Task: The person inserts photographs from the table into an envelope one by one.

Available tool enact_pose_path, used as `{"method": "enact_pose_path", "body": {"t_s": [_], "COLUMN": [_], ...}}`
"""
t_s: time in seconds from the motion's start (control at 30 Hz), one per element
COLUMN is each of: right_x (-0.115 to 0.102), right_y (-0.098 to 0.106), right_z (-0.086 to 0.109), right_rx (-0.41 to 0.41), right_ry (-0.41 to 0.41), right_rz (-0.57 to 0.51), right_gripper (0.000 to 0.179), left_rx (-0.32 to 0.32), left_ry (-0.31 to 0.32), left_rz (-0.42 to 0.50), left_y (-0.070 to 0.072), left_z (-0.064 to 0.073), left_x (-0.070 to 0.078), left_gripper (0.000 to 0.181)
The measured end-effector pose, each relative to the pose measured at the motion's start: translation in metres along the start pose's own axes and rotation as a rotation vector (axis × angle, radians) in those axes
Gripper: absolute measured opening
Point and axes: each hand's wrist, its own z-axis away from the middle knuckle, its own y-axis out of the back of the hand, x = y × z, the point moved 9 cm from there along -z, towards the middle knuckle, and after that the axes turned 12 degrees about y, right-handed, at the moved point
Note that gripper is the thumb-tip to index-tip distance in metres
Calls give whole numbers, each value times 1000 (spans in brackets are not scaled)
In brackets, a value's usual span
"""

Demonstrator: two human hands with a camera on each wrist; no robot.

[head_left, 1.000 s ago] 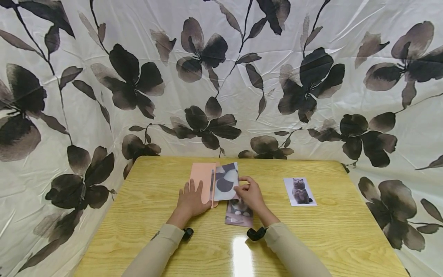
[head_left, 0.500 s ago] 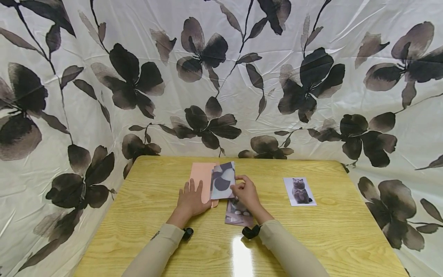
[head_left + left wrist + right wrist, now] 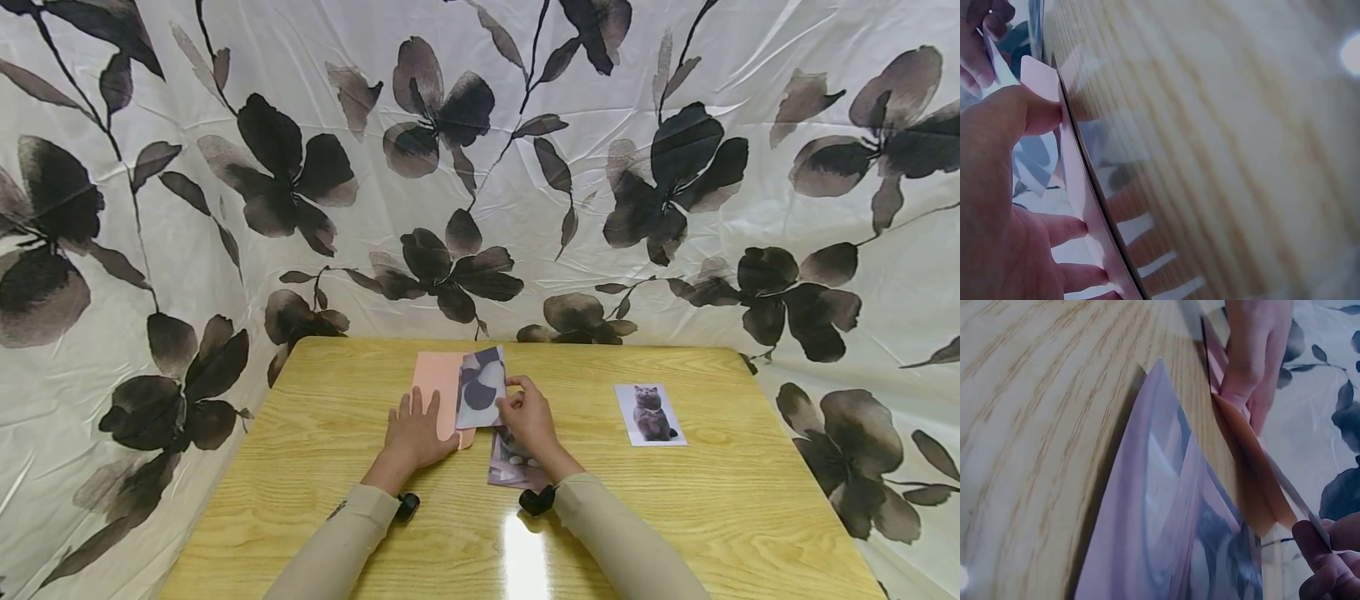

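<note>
My left hand (image 3: 416, 435) lies with spread, straight fingers on a thin pink paper folder (image 3: 433, 371), its thumb at the near edge. In the left wrist view that thumb presses the folder (image 3: 1072, 159) against the table. My right hand (image 3: 529, 418) pinches the right edge of a photo print (image 3: 480, 392) between thumb and fingers. The print's left part overlaps the folder; whether it sits inside a pocket I cannot tell. In the right wrist view an orange-pink flap (image 3: 1250, 462) stands lifted beneath the print. Partly under my right hand lies another cat photo (image 3: 513, 471).
A photo of a sitting grey cat (image 3: 651, 415) lies by itself to the right on the wooden table (image 3: 720, 517). A floral cloth (image 3: 465, 167) hangs behind the table and at both sides. Light glares off the near part of the tabletop.
My right hand has moved left with the photo print, which now covers the grey strip along the folder's right side. The left hand stays in place.
</note>
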Motion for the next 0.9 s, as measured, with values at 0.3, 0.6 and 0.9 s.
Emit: {"method": "enact_pose_path", "body": {"t_s": [0.3, 0.6, 0.9], "right_x": [-6, -9, -13], "right_y": [-2, -4, 1], "right_z": [1, 2, 1], "right_rx": [5, 2, 33], "right_ry": [18, 37, 74], "right_rz": [56, 85, 119], "right_gripper": [34, 34, 33], "left_rx": [-3, 1, 28], "left_ry": [6, 9, -4], "left_rz": [-2, -4, -12], "left_y": [-2, -2, -1], "left_z": [-1, -2, -1], "left_x": [-1, 0, 1], "left_gripper": [96, 96, 95]}}
